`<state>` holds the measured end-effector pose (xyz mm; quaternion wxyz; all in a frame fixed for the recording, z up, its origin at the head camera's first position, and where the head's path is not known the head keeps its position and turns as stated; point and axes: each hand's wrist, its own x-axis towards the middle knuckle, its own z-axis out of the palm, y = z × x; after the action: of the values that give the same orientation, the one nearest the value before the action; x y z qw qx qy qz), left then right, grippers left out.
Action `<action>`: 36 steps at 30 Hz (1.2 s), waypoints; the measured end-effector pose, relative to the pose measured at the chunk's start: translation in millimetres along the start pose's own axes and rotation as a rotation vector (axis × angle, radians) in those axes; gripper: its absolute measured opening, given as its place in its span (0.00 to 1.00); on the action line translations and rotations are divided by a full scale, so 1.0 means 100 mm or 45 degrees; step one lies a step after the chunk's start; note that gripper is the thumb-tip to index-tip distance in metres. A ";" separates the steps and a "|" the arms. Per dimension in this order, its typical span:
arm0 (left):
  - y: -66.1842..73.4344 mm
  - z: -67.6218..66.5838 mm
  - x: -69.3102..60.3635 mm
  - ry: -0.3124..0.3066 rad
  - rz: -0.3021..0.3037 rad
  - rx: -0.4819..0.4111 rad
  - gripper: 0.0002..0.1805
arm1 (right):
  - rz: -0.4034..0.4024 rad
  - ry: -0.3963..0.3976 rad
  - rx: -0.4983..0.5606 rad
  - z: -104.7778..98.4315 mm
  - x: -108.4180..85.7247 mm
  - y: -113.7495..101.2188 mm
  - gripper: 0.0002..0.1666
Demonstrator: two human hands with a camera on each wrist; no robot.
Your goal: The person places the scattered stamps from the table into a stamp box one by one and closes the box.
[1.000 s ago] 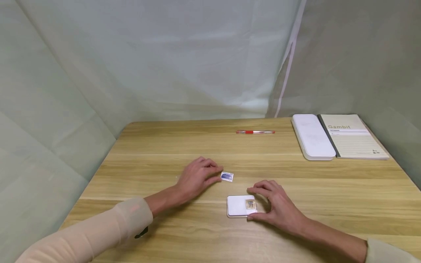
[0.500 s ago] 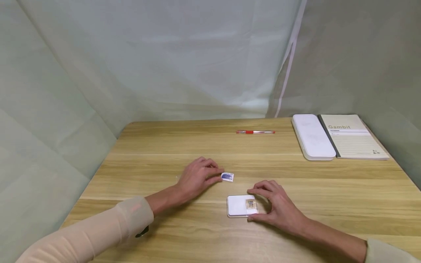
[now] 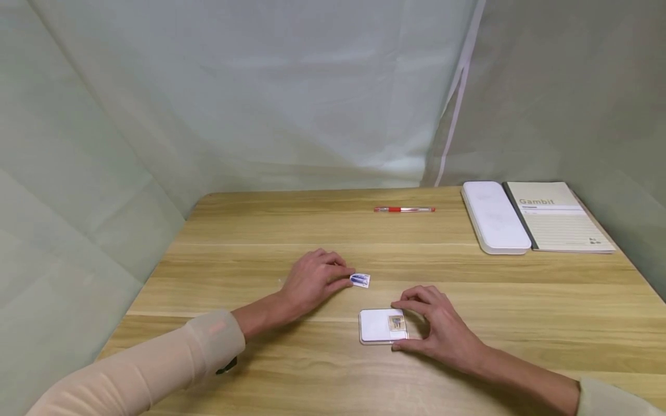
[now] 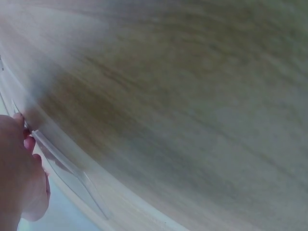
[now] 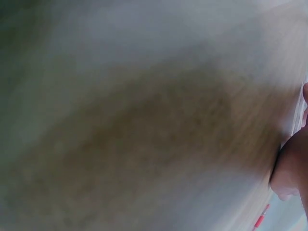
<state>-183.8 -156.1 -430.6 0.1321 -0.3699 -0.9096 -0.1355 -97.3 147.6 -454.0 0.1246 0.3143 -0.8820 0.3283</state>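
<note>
In the head view, my left hand (image 3: 312,283) pinches the left edge of a small blue-and-white postage stamp (image 3: 361,281) between thumb and forefinger, low over the tabletop. Nearer the front, a flat clear plastic case (image 3: 360,332) with a white insert lies on the wood. A second stamp (image 3: 397,323), tan and square, shows at the case's right end. My right hand (image 3: 442,329) grips that end, forefinger on the far edge and thumb on the near edge. The left wrist view shows a clear flat plastic piece (image 4: 67,168) beside the left hand (image 4: 24,168).
A red-capped pen (image 3: 404,210) lies near the back of the wooden table (image 3: 291,225). At the back right, a white oblong box (image 3: 496,216) stands beside a notebook (image 3: 559,216) marked "Gambit". Fabric walls (image 3: 312,104) enclose the far sides.
The left hand and its stamp have shifted very slightly right, and the stamp's blue print catches the light differently. The right hand and the case stay in place.
</note>
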 end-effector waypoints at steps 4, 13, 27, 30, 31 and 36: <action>0.00 0.00 0.00 0.021 0.027 0.013 0.11 | -0.002 0.001 -0.001 0.00 0.00 -0.01 0.36; 0.01 0.00 -0.01 0.028 0.038 0.044 0.09 | 0.008 -0.003 0.009 0.00 0.01 -0.02 0.36; 0.03 -0.05 -0.05 0.092 0.072 0.015 0.09 | 0.019 0.003 0.006 0.01 0.00 -0.01 0.35; 0.05 -0.07 -0.06 0.100 0.088 0.005 0.08 | 0.010 0.013 0.008 0.01 0.00 -0.01 0.35; 0.06 -0.08 -0.07 0.101 0.092 0.002 0.08 | 0.007 0.017 0.009 0.01 0.00 0.00 0.35; 0.12 -0.13 -0.08 0.108 0.111 -0.012 0.07 | -0.003 0.024 0.006 0.01 0.00 -0.01 0.35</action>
<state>-167.6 -157.5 -419.1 0.1744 -0.4036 -0.8857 -0.1493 -97.1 146.6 -454.4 0.1326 0.3124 -0.8796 0.3334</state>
